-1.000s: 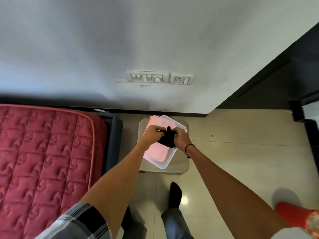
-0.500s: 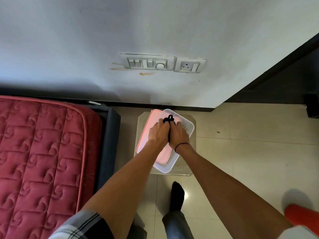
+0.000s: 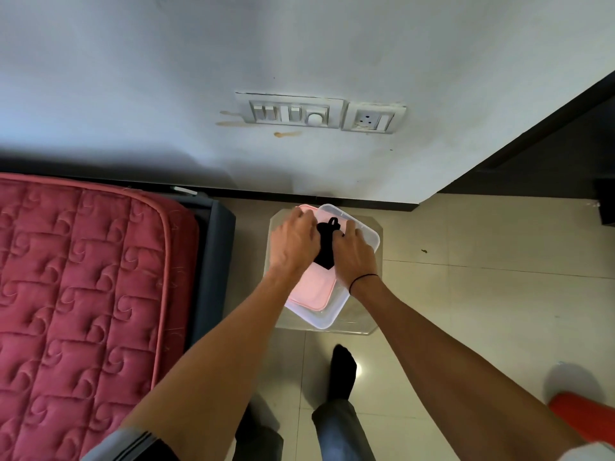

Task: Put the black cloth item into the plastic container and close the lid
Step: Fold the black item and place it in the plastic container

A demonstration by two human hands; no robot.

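A clear plastic container (image 3: 364, 239) sits on a small clear stool (image 3: 372, 319) near the wall. A pink lid (image 3: 312, 292) lies slanted across the container's left part. The black cloth item (image 3: 326, 251), with a loop at its far end, is held over the container and pink lid. My left hand (image 3: 293, 242) presses on the cloth's left side. My right hand (image 3: 354, 257), a black band on its wrist, holds the right side. Whether the cloth touches the container's floor is hidden by my hands.
A red quilted mattress (image 3: 83, 287) on a dark frame stands left of the stool. The wall with a switch panel (image 3: 293, 111) and socket lies just behind it. My black-socked foot (image 3: 342, 369) is on the tiled floor below. An orange object (image 3: 582, 414) sits at lower right.
Both hands have carried the black cloth down and farther over the container, then spread slightly apart, exposing more of the cloth. The camera has come closer to the stool.
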